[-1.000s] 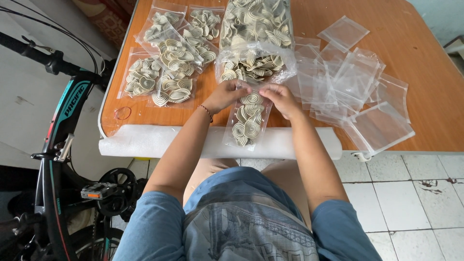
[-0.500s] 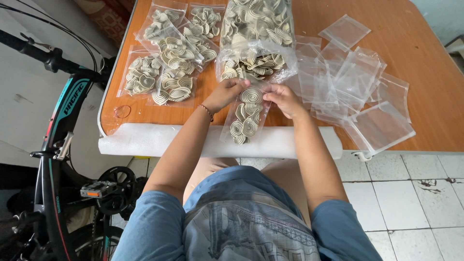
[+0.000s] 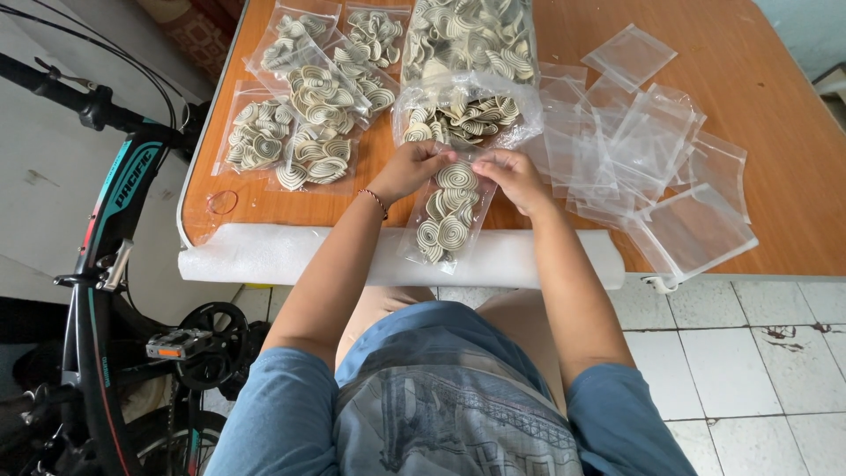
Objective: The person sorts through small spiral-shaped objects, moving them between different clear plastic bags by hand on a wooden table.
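Both hands grip the top edge of a small clear plastic bag filled with spiral-patterned cream and green crackers. My left hand pinches the bag's left corner and my right hand pinches its right corner. The bag hangs down over the front edge of the wooden table. Just behind my hands lies a large open bag of loose spiral crackers.
Several filled small bags lie at the table's left. A heap of empty clear bags spreads to the right. A white foam roll pads the front edge. A bicycle stands on the left, tiled floor on the right.
My hands have stayed on the bag's top edge and shifted only slightly along it. The bag hangs in much the same place.
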